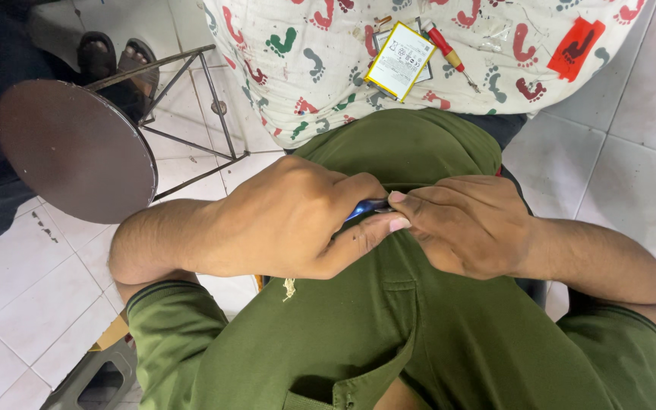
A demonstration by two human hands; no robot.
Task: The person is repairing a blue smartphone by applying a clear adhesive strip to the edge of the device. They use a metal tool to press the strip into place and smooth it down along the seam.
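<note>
My left hand (290,220) and my right hand (465,224) meet close against my green shirt (419,326). Between them shows a thin blue edge of a flat object (366,206); most of it is hidden inside my left fist. The left fingers are curled around it. My right fingertips pinch at its end, touching the left thumb. What the blue object is cannot be told.
Ahead lies a white cloth with coloured footprints (290,68), carrying a flat yellow-edged battery (400,59), a red-handled screwdriver (449,55) and a red slip (577,47). A round brown stool (74,148) stands at the left, another person's sandalled feet (115,57) behind it. White floor tiles surround.
</note>
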